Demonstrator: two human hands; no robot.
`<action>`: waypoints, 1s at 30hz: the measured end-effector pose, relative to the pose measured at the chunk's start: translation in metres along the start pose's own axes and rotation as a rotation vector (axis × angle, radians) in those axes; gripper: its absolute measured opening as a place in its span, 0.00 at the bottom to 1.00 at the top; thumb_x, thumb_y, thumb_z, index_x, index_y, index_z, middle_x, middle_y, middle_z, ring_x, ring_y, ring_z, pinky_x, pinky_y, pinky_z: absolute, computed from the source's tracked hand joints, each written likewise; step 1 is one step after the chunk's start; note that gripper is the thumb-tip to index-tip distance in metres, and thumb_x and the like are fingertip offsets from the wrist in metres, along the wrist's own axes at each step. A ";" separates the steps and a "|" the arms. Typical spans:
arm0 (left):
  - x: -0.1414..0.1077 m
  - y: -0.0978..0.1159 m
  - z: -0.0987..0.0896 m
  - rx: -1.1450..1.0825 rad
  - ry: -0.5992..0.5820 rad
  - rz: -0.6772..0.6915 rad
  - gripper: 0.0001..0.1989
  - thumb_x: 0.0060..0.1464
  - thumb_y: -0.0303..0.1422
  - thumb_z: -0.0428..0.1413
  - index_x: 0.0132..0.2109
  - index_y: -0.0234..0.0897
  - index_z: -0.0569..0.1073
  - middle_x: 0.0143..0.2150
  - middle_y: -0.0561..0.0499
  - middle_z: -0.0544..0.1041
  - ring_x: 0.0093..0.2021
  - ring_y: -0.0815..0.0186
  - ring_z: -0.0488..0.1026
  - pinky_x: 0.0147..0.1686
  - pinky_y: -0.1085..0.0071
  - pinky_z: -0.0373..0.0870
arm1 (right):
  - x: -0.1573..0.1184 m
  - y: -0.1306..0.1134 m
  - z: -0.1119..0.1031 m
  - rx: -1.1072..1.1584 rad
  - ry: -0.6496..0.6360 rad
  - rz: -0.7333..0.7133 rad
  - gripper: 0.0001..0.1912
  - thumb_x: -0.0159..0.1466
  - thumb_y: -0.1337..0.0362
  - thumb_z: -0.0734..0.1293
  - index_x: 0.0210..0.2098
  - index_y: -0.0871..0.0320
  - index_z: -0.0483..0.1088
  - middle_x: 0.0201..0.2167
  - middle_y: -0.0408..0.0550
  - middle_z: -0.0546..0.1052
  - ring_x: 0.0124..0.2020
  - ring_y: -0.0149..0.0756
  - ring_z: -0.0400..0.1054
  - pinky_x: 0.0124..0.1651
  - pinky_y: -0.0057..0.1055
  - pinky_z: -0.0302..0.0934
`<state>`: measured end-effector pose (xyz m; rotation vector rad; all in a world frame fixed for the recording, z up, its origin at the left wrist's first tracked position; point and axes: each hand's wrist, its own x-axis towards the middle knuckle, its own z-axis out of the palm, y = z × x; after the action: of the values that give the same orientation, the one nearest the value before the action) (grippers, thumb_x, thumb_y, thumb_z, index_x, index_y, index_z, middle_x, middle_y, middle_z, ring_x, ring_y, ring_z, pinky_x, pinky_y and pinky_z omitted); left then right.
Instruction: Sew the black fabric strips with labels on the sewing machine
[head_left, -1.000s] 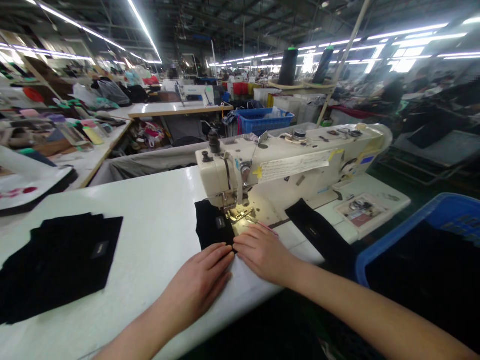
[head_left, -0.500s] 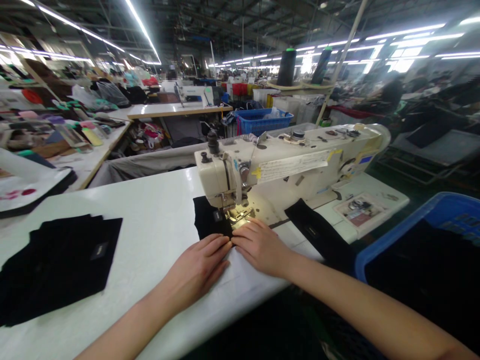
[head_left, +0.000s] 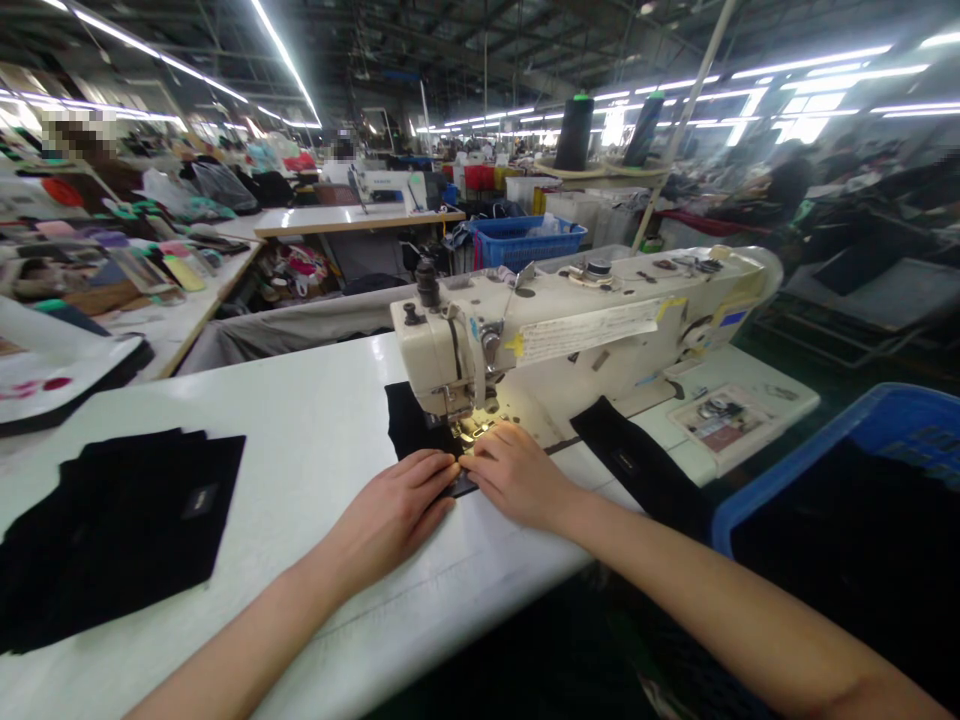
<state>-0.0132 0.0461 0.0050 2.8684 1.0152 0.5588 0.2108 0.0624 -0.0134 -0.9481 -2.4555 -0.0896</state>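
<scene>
A piece of black fabric lies under the head of a white sewing machine, whose lamp lights the needle area. My left hand is at the fabric's near edge, fingers together and pressing it down. Close beside it, fingertips almost touching, my right hand pinches the same edge just in front of the presser foot. The fabric under the fingertips is mostly hidden.
Black pieces with a small label are stacked on the white table at left. Another black strip lies right of the machine. A blue basket holding dark fabric stands at far right. Thread cones stand behind.
Both hands have moved slightly forward toward the needle with the fabric. The label seen on that fabric before is now hidden near the presser foot.
</scene>
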 end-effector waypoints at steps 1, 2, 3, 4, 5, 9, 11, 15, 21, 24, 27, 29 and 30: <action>0.001 -0.001 0.000 -0.004 -0.001 -0.007 0.17 0.66 0.34 0.50 0.58 0.38 0.74 0.55 0.42 0.77 0.57 0.55 0.73 0.55 0.57 0.76 | 0.001 0.000 0.000 -0.003 -0.004 0.006 0.07 0.69 0.67 0.65 0.42 0.58 0.76 0.36 0.48 0.73 0.42 0.43 0.62 0.50 0.40 0.59; 0.001 -0.002 0.000 -0.007 -0.001 -0.018 0.17 0.66 0.34 0.50 0.58 0.37 0.74 0.55 0.42 0.77 0.57 0.55 0.73 0.55 0.57 0.76 | 0.002 0.000 0.000 -0.004 -0.008 0.010 0.06 0.69 0.67 0.66 0.42 0.58 0.76 0.36 0.48 0.73 0.42 0.43 0.62 0.50 0.40 0.59; 0.002 -0.003 0.000 -0.011 0.000 -0.031 0.17 0.66 0.35 0.50 0.58 0.37 0.74 0.55 0.42 0.77 0.57 0.55 0.73 0.55 0.57 0.76 | 0.004 0.000 -0.001 -0.005 -0.013 0.015 0.06 0.69 0.67 0.66 0.42 0.58 0.76 0.36 0.48 0.73 0.42 0.42 0.62 0.49 0.40 0.59; 0.002 -0.004 0.000 -0.015 0.000 -0.040 0.18 0.66 0.35 0.50 0.58 0.37 0.73 0.56 0.42 0.76 0.57 0.55 0.73 0.55 0.57 0.76 | 0.005 0.001 0.000 -0.009 -0.016 0.019 0.06 0.69 0.67 0.66 0.42 0.58 0.76 0.36 0.49 0.73 0.42 0.42 0.62 0.49 0.39 0.58; 0.003 -0.005 0.001 -0.016 -0.001 -0.044 0.18 0.66 0.36 0.50 0.58 0.37 0.73 0.56 0.41 0.76 0.57 0.55 0.73 0.55 0.56 0.76 | 0.006 0.001 0.000 -0.015 -0.018 0.023 0.06 0.69 0.66 0.66 0.42 0.58 0.76 0.35 0.49 0.73 0.42 0.42 0.63 0.49 0.39 0.58; 0.005 -0.010 0.001 0.004 -0.028 -0.035 0.18 0.67 0.36 0.49 0.58 0.35 0.74 0.56 0.41 0.76 0.57 0.55 0.72 0.56 0.56 0.75 | 0.009 0.003 0.003 -0.042 -0.013 0.030 0.07 0.69 0.65 0.65 0.42 0.58 0.76 0.35 0.49 0.73 0.41 0.42 0.63 0.48 0.39 0.58; 0.007 -0.013 0.001 0.014 -0.036 -0.032 0.18 0.68 0.36 0.48 0.57 0.35 0.74 0.55 0.41 0.76 0.57 0.55 0.72 0.56 0.56 0.75 | 0.010 0.003 0.004 -0.045 -0.015 0.032 0.07 0.70 0.65 0.65 0.42 0.58 0.76 0.36 0.49 0.73 0.42 0.42 0.63 0.48 0.39 0.58; 0.010 -0.017 0.000 0.022 -0.026 -0.021 0.17 0.68 0.36 0.48 0.56 0.34 0.75 0.55 0.41 0.76 0.57 0.55 0.72 0.55 0.57 0.75 | 0.010 0.003 0.003 -0.046 -0.021 0.048 0.06 0.69 0.66 0.66 0.42 0.58 0.76 0.36 0.49 0.74 0.42 0.43 0.63 0.49 0.40 0.58; 0.014 -0.024 -0.001 0.017 -0.021 -0.032 0.17 0.68 0.36 0.47 0.56 0.35 0.74 0.54 0.41 0.76 0.56 0.56 0.72 0.55 0.58 0.74 | 0.004 0.003 -0.003 -0.037 -0.036 0.060 0.06 0.68 0.67 0.67 0.43 0.59 0.75 0.36 0.49 0.74 0.42 0.43 0.62 0.49 0.40 0.58; 0.016 -0.028 0.000 0.008 -0.003 -0.042 0.17 0.68 0.37 0.47 0.56 0.36 0.74 0.54 0.42 0.76 0.56 0.56 0.72 0.55 0.57 0.74 | -0.002 0.002 -0.004 -0.050 -0.025 0.052 0.06 0.68 0.67 0.67 0.42 0.59 0.75 0.35 0.49 0.73 0.42 0.43 0.62 0.51 0.41 0.58; 0.018 -0.031 0.001 0.013 -0.006 -0.059 0.18 0.69 0.37 0.46 0.56 0.34 0.73 0.54 0.41 0.75 0.56 0.56 0.72 0.56 0.57 0.73 | -0.008 -0.001 -0.005 -0.054 -0.003 0.043 0.05 0.68 0.67 0.66 0.42 0.60 0.75 0.35 0.49 0.72 0.42 0.43 0.61 0.55 0.42 0.57; 0.019 -0.031 0.001 0.016 -0.015 -0.069 0.19 0.69 0.38 0.45 0.56 0.33 0.73 0.54 0.40 0.75 0.56 0.56 0.72 0.56 0.57 0.73 | -0.012 -0.003 -0.007 -0.049 -0.007 0.037 0.06 0.69 0.67 0.65 0.41 0.59 0.75 0.35 0.49 0.72 0.42 0.43 0.61 0.57 0.42 0.56; 0.020 -0.031 0.001 0.016 -0.018 -0.071 0.19 0.69 0.38 0.45 0.56 0.33 0.74 0.55 0.40 0.75 0.56 0.56 0.72 0.56 0.58 0.73 | -0.015 -0.005 -0.008 -0.044 -0.014 0.032 0.06 0.69 0.68 0.65 0.41 0.59 0.74 0.35 0.49 0.72 0.42 0.43 0.61 0.58 0.42 0.55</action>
<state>-0.0173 0.0827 0.0052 2.8319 1.1191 0.5220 0.2205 0.0478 -0.0126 -1.0103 -2.4598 -0.1270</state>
